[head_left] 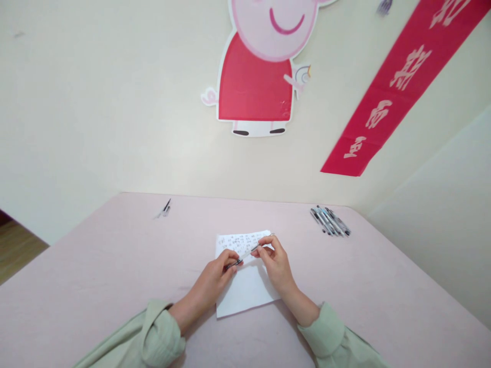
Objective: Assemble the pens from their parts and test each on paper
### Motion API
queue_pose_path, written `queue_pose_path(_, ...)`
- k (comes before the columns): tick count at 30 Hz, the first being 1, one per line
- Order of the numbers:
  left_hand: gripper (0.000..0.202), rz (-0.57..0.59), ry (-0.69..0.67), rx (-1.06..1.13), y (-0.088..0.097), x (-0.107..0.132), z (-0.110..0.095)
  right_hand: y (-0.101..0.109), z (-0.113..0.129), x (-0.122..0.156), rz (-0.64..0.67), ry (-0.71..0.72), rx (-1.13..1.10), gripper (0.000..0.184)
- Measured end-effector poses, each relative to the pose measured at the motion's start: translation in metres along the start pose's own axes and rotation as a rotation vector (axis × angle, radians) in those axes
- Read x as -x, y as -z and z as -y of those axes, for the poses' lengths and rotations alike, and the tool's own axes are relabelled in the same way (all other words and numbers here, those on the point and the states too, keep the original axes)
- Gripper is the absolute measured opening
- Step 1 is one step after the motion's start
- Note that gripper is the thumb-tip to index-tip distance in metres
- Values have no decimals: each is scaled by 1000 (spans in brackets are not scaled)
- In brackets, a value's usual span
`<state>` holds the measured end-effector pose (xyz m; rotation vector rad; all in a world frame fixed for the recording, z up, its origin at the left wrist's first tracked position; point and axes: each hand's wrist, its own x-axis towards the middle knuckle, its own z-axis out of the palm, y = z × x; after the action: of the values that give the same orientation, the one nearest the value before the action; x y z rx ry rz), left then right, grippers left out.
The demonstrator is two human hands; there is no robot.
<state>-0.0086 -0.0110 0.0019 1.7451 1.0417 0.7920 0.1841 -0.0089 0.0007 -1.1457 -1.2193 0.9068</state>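
A slim pen with a clear or whitish middle and dark ends is held slantwise between my two hands, above a sheet of white paper. At its lower, dark end, the fingers of my left hand are closed on it. My right hand pinches the upper end; a thin tip shows just past those fingers, too small to make out. Rows of dark handwriting cover the top part of the paper, while its lower part is blank. My fingertips hide both ends of the pen in part.
At the back right of the pink table lies a bundle of several pens. Some small dark and clear pen parts lie at the back left. Behind the table rises a wall with a cartoon pig cutout and a red banner.
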Motion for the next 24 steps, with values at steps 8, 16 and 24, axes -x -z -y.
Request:
queue_pose_path(8, 18, 19, 29, 19, 2, -1, 2, 1, 0, 2, 33, 39, 54, 14)
queue_pose_path(16, 23, 24, 12, -36, 4, -2, 2, -3, 1, 5, 16, 24, 78, 14)
queue_pose_path(24, 26, 55, 15, -107, 0, -2, -9, -7, 0, 10, 260, 220, 376, 29)
